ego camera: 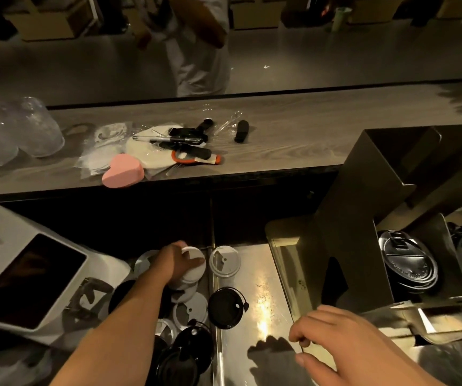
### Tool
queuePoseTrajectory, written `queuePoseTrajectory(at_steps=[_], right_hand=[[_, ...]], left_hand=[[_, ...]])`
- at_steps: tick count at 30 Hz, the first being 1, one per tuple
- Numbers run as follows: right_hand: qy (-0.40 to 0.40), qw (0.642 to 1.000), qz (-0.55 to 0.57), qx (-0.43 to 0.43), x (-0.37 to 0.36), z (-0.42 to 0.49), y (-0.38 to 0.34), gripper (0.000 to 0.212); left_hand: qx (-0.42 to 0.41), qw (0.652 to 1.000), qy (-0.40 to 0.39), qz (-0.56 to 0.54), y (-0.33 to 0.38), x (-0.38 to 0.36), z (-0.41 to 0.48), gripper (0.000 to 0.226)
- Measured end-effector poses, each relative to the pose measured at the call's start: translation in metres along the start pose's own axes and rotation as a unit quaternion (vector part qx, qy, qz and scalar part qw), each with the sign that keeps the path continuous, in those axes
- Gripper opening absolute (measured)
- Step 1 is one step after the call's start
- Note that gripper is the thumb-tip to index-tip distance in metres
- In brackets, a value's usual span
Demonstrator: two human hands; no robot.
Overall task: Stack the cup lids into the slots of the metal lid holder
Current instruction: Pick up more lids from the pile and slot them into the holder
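Pick-up step, with left hand [176,263] curled round white lids [195,272], right hand [344,339] loosely curled, apparently empty; next, lift and seat in holder [363,176] slot.

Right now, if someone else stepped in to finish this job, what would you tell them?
Left hand grips a white lid at the loose pile.
Right hand is near the front of the metal lid holder, fingers curled; I cannot tell whether it holds anything.
Done: black lids sit in one slot.
Left: the lone white lid, the loose black lid and the rest of the pile.
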State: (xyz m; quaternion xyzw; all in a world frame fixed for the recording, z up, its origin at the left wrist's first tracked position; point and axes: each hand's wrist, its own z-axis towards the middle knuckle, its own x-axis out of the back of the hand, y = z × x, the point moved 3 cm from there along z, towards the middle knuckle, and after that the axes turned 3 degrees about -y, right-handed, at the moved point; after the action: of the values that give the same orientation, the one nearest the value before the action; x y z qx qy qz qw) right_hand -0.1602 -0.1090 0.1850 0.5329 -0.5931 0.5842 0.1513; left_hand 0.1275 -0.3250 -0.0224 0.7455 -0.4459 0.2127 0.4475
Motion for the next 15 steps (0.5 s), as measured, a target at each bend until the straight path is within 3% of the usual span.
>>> queuePoseTrajectory(at_steps=[2,5,7,12,14,15], right_hand=[[-0.013,1.0,-0.007,-0.007,-0.002,0.001,-0.001,0.05],[-0.036,0.999,-0.015,-0.018,-0.005,0.003,-0.002,0.055],[-0.039,0.999,-0.022,-0.029,-0.005,0.003,-0.001,0.054],[-0.009,0.998,-0.013,-0.061,-0.007,0.005,-0.008,0.037],[0.019,0.993,0.038,-0.11,-0.008,0.009,-0.01,0.024],[0.042,0.985,0.092,-0.138,-0.008,0.013,-0.011,0.028]], left_hand=[[0.021,0.997,0.019,-0.073,0.001,0.008,0.002,0.042],[0.078,0.979,0.023,-0.187,0.007,0.023,0.0,0.051],[0.102,0.95,0.018,-0.295,0.016,0.029,-0.009,0.05],[0.04,0.873,-0.043,-0.485,0.066,0.032,-0.051,0.045],[0.026,0.83,-0.065,-0.553,0.087,0.029,-0.077,0.052],[0.017,0.811,-0.077,-0.58,0.099,0.026,-0.094,0.057]])
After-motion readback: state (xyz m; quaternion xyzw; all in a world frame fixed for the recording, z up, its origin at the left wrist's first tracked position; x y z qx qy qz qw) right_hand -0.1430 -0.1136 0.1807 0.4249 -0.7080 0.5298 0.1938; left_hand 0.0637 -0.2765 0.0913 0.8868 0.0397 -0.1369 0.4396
